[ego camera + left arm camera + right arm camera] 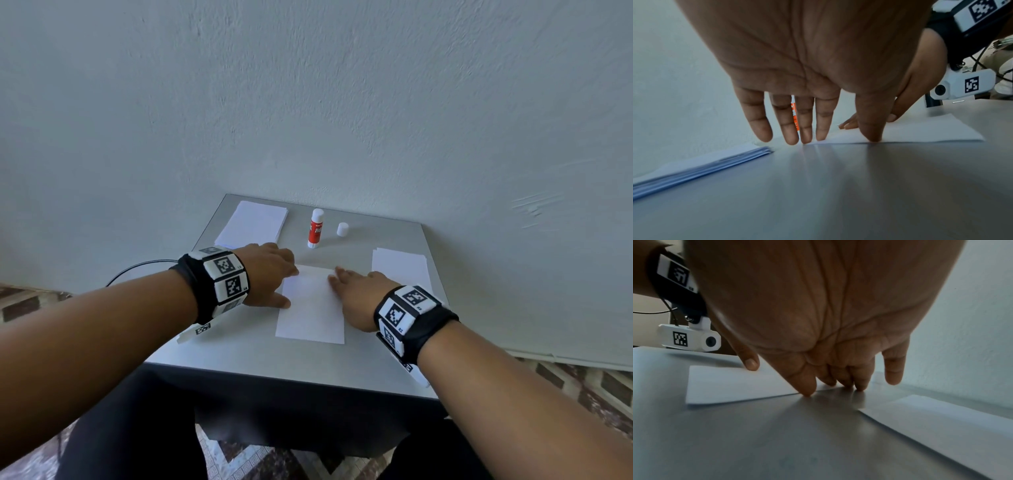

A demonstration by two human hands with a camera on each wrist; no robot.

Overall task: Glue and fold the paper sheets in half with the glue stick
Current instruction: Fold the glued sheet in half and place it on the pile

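- A white paper sheet (310,308) is pressed flat on the grey worktop (239,353) by the left hand (270,274) and right hand (359,291), fingers extended, nothing gripped.
- The uncapped glue stick (315,228) is stood upright behind the sheet, its cap (342,229) beside it.

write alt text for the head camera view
Both hands, left hand and right hand, press flat on a white paper sheet on a grey table. Behind stand an uncapped glue stick, its cap and two paper stacks.

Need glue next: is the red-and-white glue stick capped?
Uncapped: the red-and-white glue stick stands upright, its white cap apart beside it.
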